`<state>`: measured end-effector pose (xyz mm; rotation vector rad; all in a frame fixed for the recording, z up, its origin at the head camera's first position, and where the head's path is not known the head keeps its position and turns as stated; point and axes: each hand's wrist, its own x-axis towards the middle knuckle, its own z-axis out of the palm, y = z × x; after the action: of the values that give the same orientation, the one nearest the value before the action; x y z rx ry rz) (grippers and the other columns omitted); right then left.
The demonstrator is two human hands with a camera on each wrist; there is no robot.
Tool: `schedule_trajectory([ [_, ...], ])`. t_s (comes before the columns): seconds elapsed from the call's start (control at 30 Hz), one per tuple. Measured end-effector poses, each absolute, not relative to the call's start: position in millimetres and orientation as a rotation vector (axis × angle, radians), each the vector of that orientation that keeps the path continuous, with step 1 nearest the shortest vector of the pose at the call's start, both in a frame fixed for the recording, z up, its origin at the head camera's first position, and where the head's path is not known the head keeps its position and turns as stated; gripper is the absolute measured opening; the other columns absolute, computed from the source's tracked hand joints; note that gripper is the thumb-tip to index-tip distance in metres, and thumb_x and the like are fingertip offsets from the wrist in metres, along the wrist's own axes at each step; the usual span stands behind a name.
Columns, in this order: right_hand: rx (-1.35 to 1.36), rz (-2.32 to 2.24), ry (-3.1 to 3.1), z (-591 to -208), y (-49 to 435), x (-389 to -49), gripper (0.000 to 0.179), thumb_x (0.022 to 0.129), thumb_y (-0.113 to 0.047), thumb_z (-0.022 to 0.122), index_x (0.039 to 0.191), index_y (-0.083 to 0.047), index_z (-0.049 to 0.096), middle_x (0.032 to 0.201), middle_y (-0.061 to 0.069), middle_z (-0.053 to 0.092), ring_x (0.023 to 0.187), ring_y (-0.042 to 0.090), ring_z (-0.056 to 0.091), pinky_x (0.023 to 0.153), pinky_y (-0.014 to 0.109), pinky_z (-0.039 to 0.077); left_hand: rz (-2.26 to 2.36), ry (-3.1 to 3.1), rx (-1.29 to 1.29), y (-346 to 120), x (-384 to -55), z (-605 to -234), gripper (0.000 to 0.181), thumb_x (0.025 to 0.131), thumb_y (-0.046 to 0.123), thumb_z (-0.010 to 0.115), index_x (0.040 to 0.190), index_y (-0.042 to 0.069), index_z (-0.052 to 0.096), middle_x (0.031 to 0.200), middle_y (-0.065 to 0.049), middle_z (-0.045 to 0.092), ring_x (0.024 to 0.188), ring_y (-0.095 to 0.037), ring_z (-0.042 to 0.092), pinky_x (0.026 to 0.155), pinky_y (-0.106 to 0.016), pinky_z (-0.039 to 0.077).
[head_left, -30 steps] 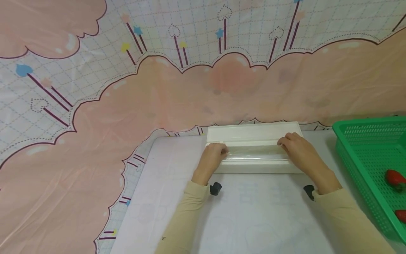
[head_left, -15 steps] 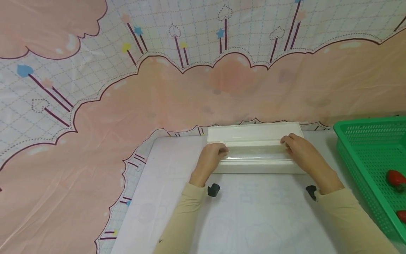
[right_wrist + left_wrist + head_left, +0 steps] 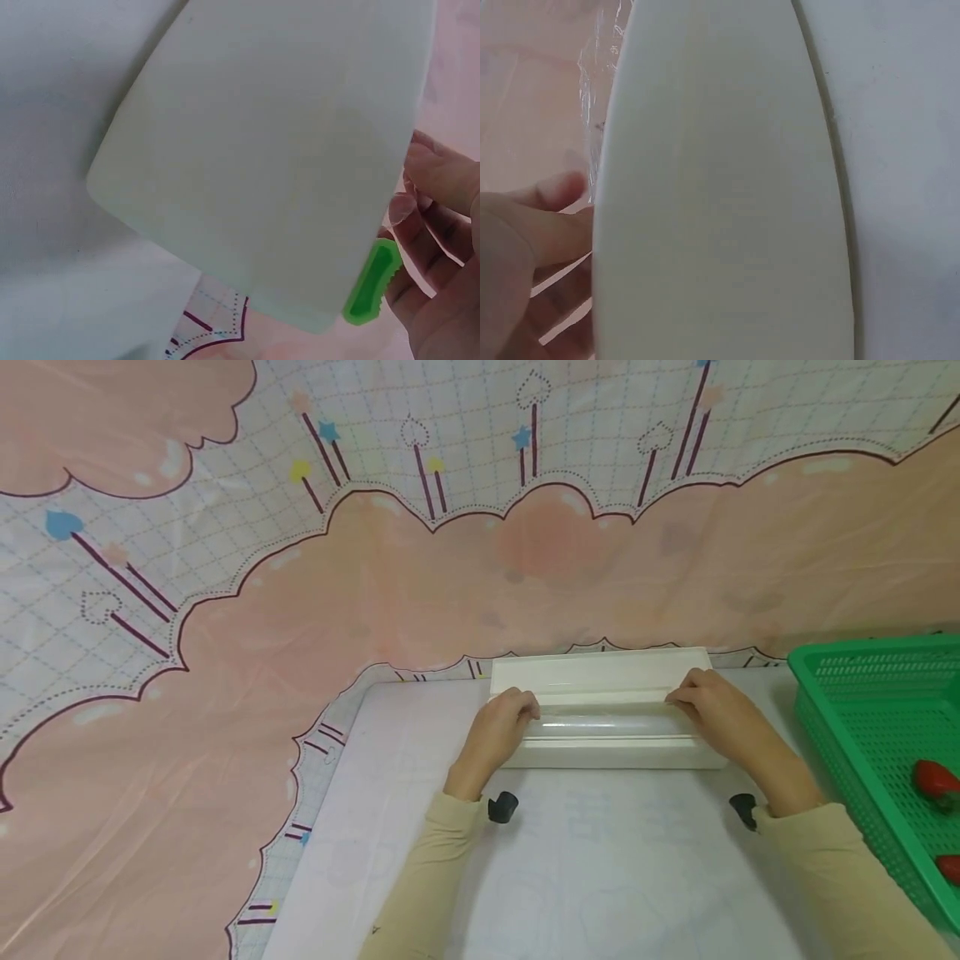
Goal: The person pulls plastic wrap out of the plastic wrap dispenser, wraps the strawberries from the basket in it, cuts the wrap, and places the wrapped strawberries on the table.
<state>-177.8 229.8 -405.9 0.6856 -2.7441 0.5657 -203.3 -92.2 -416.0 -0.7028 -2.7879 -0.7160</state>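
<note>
A long white cling film dispenser [image 3: 622, 755] lies at the back of the table, its lid [image 3: 600, 670] tipped back. Clear cling film [image 3: 607, 724] stretches across its opening between my two hands. My left hand [image 3: 497, 727] is at the left end, thumb and fingers pinching the film's edge; crinkled film [image 3: 591, 97] shows beside those fingers in the left wrist view. At the right end my right hand [image 3: 723, 714] pinches the film between thumb and fingertips. A green plastic piece [image 3: 373, 281] sits at the dispenser's end by the right fingers, hidden in the head view.
A green perforated basket [image 3: 847, 777] with red strawberries [image 3: 935, 779] stands at the right. Behind the white table [image 3: 600, 877] hangs a pink and white patterned cloth [image 3: 450, 577]. Dark wrist mounts [image 3: 502, 807] show by both sleeves.
My right hand has shifted a little to the right along the dispenser. The left hand has risen slightly, still at the left end. The dispenser and basket stay put.
</note>
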Motion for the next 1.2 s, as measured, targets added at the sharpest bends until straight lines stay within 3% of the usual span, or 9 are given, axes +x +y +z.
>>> schedule_trajectory([
  [0.23, 0.678, 0.582, -2.717, -402.3, 229.1, -174.3, 0.013, 0.083, 0.01, 0.07, 0.094, 0.004, 0.075, 0.085, 0.009, 0.058, 0.08, 0.025, 0.055, 0.069, 0.04, 0.05, -0.677, -2.87, -0.672, -86.2, -204.3, -422.4, 0.019, 0.096, 0.004, 0.058, 0.102, 0.009, 0.075, 0.09, -0.003, 0.065, 0.075, -0.014, 0.055, 0.069, -0.026, 0.049],
  [0.4, 0.686, 0.589, -2.699, -400.0, 228.4, -173.9, 0.014, 0.083, 0.01, 0.07, 0.094, 0.004, 0.075, 0.086, 0.009, 0.058, 0.079, 0.024, 0.055, 0.068, 0.039, 0.05, -0.779, -2.929, -0.561, -80.2, -204.6, -423.7, 0.012, 0.093, 0.009, 0.068, 0.102, 0.004, 0.075, 0.093, -0.005, 0.068, 0.084, -0.016, 0.062, 0.076, -0.027, 0.053],
  [0.53, 0.707, 0.595, -2.677, -399.1, 228.0, -174.1, 0.013, 0.082, 0.01, 0.071, 0.093, 0.004, 0.075, 0.085, 0.008, 0.059, 0.078, 0.022, 0.055, 0.067, 0.038, 0.049, -0.878, -2.97, -0.436, -73.6, -205.5, -422.1, 0.022, 0.084, 0.017, 0.08, 0.1, 0.003, 0.076, 0.088, -0.005, 0.07, 0.08, -0.016, 0.063, 0.075, -0.028, 0.055],
  [0.73, 0.72, 0.589, -2.637, -398.6, 227.8, -174.6, 0.013, 0.081, 0.011, 0.072, 0.092, 0.004, 0.075, 0.084, 0.007, 0.059, 0.076, 0.02, 0.054, 0.065, 0.036, 0.049, -0.833, -2.93, -0.31, -65.4, -206.2, -422.5, 0.022, 0.074, 0.022, 0.088, 0.08, 0.006, 0.075, 0.079, -0.002, 0.072, 0.071, -0.014, 0.063, 0.067, -0.028, 0.054],
  [0.87, 0.717, 0.592, -2.647, -398.1, 228.1, -174.7, 0.014, 0.081, 0.01, 0.072, 0.093, 0.004, 0.075, 0.085, 0.008, 0.058, 0.076, 0.02, 0.054, 0.065, 0.036, 0.05, -0.756, -2.899, -0.332, -64.6, -205.8, -422.9, 0.019, 0.077, 0.022, 0.087, 0.074, 0.007, 0.075, 0.074, -0.001, 0.071, 0.067, -0.014, 0.062, 0.062, -0.028, 0.053],
  [1.2, 0.706, 0.599, -2.631, -396.7, 229.4, -175.4, 0.014, 0.08, 0.011, 0.073, 0.092, 0.004, 0.075, 0.083, 0.007, 0.058, 0.074, 0.019, 0.053, 0.063, 0.034, 0.048, -0.779, -2.847, -0.464, -75.5, -208.4, -425.1, 0.012, 0.085, 0.024, 0.079, 0.088, 0.012, 0.079, 0.081, 0.002, 0.072, 0.071, -0.01, 0.06, 0.064, -0.023, 0.048],
])
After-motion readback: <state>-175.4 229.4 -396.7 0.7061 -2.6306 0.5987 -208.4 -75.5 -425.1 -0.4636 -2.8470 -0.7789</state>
